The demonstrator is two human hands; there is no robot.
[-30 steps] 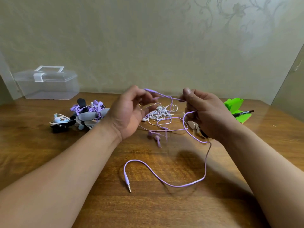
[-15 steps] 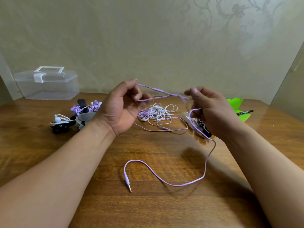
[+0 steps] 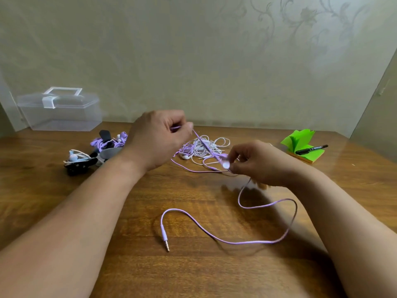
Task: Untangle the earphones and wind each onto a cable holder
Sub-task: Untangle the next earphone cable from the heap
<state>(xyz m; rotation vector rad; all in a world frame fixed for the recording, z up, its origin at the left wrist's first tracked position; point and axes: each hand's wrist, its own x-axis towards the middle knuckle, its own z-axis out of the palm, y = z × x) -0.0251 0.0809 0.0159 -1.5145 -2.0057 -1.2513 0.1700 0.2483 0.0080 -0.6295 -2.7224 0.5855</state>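
Slack has gone: left hand pinches the purple earphone cable higher, right hand pinches its earbud lower, fingers closed; untangling advances.

Bare left hand, bare right hand (forearms too)

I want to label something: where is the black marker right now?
In the head view, the black marker lies on the green sticky-note pad at the far right of the table, beyond the right hand.

The wooden table bears a clear box, tangled earphones, wound cable holders and green notepad.
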